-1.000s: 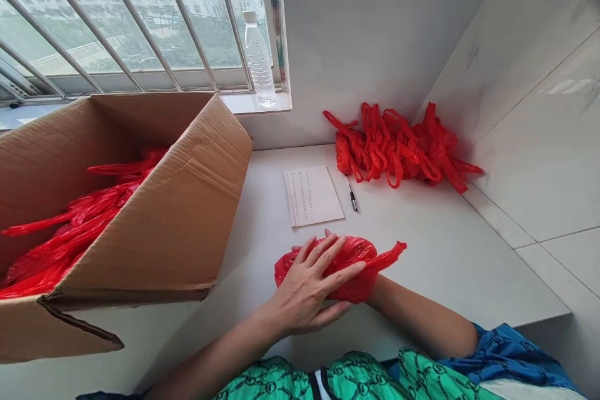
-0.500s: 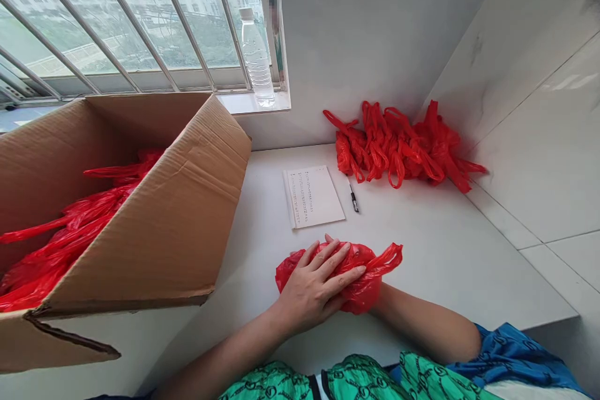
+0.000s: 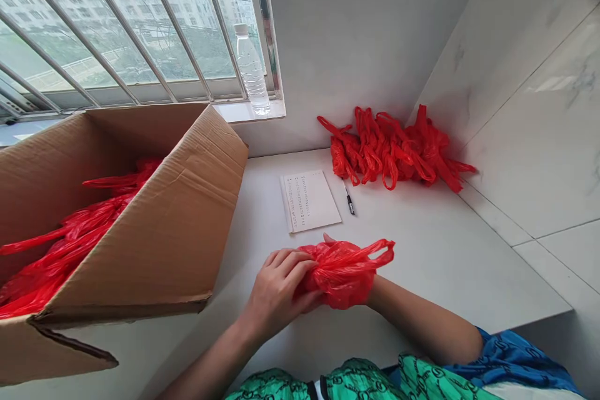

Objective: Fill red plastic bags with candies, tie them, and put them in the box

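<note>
A red plastic bag point(image 3: 344, 278) is held between my two hands above the white table, its looped handle sticking out to the right. My left hand point(image 3: 281, 281) grips the bag's left end, fingers curled over the plastic and thumb below. Most of my right hand is hidden behind and under the bag; one fingertip point(image 3: 328, 238) shows above its top edge, and the forearm comes in from the right. What the bag contains cannot be made out.
At the left stands an open cardboard box point(image 3: 154, 244) with red bags point(image 3: 84, 231) inside. Beyond my hands lie a notebook point(image 3: 312, 201) and a pen point(image 3: 349, 201). Several tied red bags point(image 3: 391, 147) sit by the wall. A clear bottle point(image 3: 252, 72) stands on the windowsill.
My left hand has slid left from the top of the bag to its left end, and its fingers have curled. More of the bag's gathered top now shows.
</note>
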`<state>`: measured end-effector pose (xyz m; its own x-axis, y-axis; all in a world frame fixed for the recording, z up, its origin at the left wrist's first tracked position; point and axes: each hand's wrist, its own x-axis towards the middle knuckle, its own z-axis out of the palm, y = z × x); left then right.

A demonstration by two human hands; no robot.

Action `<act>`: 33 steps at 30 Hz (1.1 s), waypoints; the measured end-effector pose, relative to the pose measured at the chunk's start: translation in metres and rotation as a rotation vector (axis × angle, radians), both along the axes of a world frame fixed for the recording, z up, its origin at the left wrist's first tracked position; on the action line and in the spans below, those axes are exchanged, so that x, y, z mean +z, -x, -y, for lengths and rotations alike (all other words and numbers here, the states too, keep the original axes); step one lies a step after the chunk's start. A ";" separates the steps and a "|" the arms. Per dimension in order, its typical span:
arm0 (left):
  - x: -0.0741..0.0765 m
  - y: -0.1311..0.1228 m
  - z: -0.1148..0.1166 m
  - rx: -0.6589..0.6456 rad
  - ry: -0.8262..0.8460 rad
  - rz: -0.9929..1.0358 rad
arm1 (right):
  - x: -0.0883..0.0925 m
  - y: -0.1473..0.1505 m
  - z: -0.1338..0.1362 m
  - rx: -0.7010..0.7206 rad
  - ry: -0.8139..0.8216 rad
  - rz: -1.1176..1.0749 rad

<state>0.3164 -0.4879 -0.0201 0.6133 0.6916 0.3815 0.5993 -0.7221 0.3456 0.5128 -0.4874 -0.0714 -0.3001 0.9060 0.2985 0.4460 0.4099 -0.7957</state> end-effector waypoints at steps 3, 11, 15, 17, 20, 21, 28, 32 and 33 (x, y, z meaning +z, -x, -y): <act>0.010 0.011 0.001 0.088 0.262 0.116 | 0.027 -0.004 -0.010 0.396 0.564 -0.272; 0.030 0.022 -0.004 0.298 1.339 1.203 | 0.029 0.006 -0.011 0.653 1.092 -0.811; 0.022 0.011 -0.011 0.320 1.647 1.360 | 0.025 0.007 -0.010 0.528 0.894 -0.840; 0.016 0.004 -0.014 0.322 1.720 1.381 | 0.025 0.006 -0.011 0.431 0.826 -0.823; 0.007 -0.002 -0.017 0.302 1.738 1.385 | 0.022 0.005 -0.012 0.319 0.784 -0.806; 0.005 -0.003 -0.017 0.292 1.732 1.383 | 0.021 0.005 -0.013 0.298 0.782 -0.805; -0.006 -0.002 -0.017 0.233 1.699 1.367 | 0.019 0.003 -0.016 0.250 0.796 -0.787; -0.004 -0.001 -0.011 0.181 1.450 1.183 | 0.023 0.001 -0.017 0.302 0.783 -0.743; -0.002 -0.001 -0.009 0.170 1.331 1.085 | 0.025 0.001 -0.017 0.326 0.773 -0.710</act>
<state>0.3173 -0.4792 -0.0224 0.3761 0.8755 -0.3035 -0.2594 0.4139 0.8726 0.5115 -0.4702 -0.0464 -0.5437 0.8312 -0.1158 -0.2542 -0.2946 -0.9212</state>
